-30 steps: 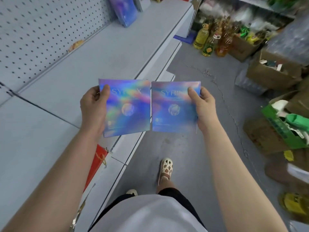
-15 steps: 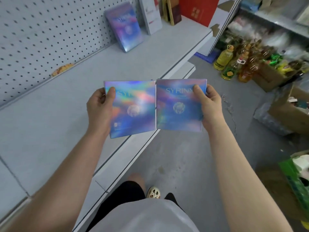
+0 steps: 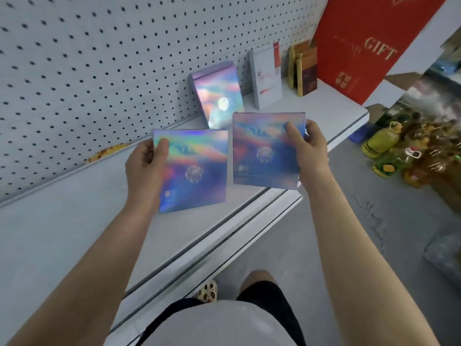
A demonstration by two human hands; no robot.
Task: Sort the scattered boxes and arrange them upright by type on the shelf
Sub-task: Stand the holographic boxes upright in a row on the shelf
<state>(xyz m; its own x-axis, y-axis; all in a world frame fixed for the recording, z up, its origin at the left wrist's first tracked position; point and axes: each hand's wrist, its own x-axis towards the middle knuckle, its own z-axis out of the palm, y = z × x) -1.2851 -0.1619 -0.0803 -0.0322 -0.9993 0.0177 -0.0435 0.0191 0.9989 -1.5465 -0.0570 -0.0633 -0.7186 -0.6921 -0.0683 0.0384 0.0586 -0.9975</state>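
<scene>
The grey shelf (image 3: pixel 74 221) carries a holographic box (image 3: pixel 217 96) leaning at twelve o'clock. Two matching boxes, likely light, stiff and slick-faced, hover above. The left hand (image 3: pixel 144 171) pinches the left box (image 3: pixel 194 171) by its upper-left corner; the right hand (image 3: pixel 311 151) pinches the right box (image 3: pixel 264 151) at its upper-right corner.

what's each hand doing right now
Left hand: holding a holographic box by its left edge.
Right hand: holding a second holographic box by its right edge.
</scene>
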